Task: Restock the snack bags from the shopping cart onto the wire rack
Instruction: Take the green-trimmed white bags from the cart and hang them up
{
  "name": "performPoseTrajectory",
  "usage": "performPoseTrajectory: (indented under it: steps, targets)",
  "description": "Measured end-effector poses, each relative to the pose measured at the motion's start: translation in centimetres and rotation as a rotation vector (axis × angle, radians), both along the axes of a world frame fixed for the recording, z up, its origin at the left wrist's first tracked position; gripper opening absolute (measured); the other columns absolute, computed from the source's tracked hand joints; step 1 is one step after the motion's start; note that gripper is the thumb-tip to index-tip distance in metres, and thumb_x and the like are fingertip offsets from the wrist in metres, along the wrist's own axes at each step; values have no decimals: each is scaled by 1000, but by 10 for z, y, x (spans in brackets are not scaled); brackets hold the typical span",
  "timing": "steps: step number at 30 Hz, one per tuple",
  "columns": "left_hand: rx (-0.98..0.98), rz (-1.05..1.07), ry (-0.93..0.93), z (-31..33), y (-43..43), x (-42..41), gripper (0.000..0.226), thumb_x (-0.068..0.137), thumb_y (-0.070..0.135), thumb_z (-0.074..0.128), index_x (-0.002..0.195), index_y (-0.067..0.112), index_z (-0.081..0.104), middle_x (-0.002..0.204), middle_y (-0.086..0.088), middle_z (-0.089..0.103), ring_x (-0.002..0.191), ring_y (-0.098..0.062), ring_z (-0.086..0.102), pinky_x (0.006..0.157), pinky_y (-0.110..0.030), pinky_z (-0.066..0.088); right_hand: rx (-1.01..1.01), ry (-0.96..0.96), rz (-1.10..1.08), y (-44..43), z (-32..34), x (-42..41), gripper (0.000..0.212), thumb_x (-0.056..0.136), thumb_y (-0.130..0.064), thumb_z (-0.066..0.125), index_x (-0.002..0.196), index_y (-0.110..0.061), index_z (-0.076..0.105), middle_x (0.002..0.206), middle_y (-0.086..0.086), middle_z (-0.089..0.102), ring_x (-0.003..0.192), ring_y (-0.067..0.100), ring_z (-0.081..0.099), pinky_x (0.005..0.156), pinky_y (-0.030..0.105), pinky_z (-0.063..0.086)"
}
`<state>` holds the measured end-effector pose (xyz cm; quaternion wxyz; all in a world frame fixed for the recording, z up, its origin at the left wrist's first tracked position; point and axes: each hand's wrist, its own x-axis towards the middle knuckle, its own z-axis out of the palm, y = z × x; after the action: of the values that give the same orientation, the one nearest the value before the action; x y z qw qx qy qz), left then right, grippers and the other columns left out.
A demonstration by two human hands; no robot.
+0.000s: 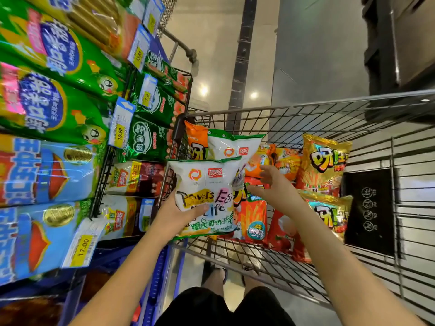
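Your left hand (179,214) grips a white snack bag (204,182) with green trim, fingers curled round its lower left edge; you hold it upright over the near left corner of the shopping cart (306,106), just beside the wire rack (103,170). Your right hand (270,182) is empty, fingers spread and relaxed, just beside the bag's right edge; whether it touches the bag cannot be told. Behind the held bag a second white bag (233,147) of the same kind sits in the cart, overlapping an orange bag (195,142); below your right hand lies a red-orange bag printed with fries (255,217); further right an upper gold bag (324,161) and a lower gold bag (329,212) lean near the black pictogram panel (369,208) on the cart's side. On the rack to your left, green bags (150,140) fill the wire baskets nearest the cart; larger green packs (51,107) sit above blue packs (47,170) at the far left; yellow price tags read 10.00 (120,132) and 17.00 (83,247).
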<state>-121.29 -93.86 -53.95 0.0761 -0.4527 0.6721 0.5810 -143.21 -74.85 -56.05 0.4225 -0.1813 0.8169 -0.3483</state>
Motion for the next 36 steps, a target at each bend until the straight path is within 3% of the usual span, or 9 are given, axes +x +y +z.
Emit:
performPoseTrajectory:
  steps: [6,11,14,18,24,26,29,33,36]
  targets:
    - [27,65,-21,2,-4,0,34,86,23,82,111,38,65,93,32,75,86,13,70,78,-17,52,-14,-153,0,-32,-37,-13,112,74,-49,87,160,-22,21,159,-1,38,142,19,41,108,42,48]
    - [74,138,4,-2,-9,2,39,82,28,83,113,43,63,100,28,76,94,6,72,86,-22,55,-127,-188,-23,-52,-66,-18,73,77,-33,89,134,-20,45,132,-7,58,123,10,55,100,30,47]
    - [101,169,12,-4,-10,5,51,70,39,84,118,39,65,108,17,78,103,-6,74,94,-36,56,-143,-249,-20,-57,-77,-18,67,80,-30,87,128,-21,42,118,-14,60,106,1,59,83,16,51]
    - [107,196,32,-2,-10,7,49,69,39,82,116,40,65,107,17,78,102,-7,74,86,-31,58,-154,-290,-92,-65,-84,-19,76,81,-31,86,136,-23,35,109,-27,50,106,-1,56,91,15,44]
    - [119,219,56,17,-9,1,56,71,44,86,122,36,66,112,12,78,105,-11,74,96,-43,57,-204,-367,-223,-42,-63,-13,136,65,-60,91,164,-26,5,158,-7,37,130,21,56,115,45,40]
    - [126,198,72,27,-9,-2,73,65,56,92,130,34,64,118,10,77,110,-13,73,100,-46,55,-192,-351,-228,-26,-47,-14,124,65,-61,91,161,-28,20,156,-8,44,138,22,50,114,45,42]
    - [98,160,69,47,-6,-13,78,57,64,90,126,37,67,116,13,77,111,-11,72,103,-45,54,-205,-308,-245,6,-13,-16,65,76,-44,88,128,-41,49,117,-22,65,106,2,63,88,20,51]
    - [78,92,64,79,-3,-29,73,56,73,86,119,38,73,114,19,76,114,-9,68,104,-39,50,-184,-230,-293,43,33,-20,80,64,-64,89,132,-41,54,118,-19,70,108,6,66,102,41,50]
    - [103,65,88,105,0,-41,53,68,62,84,114,39,72,107,24,75,107,-1,65,88,-26,46,-236,-229,-324,66,71,-20,70,76,-52,84,136,-40,51,118,-23,67,107,-4,61,101,34,44]
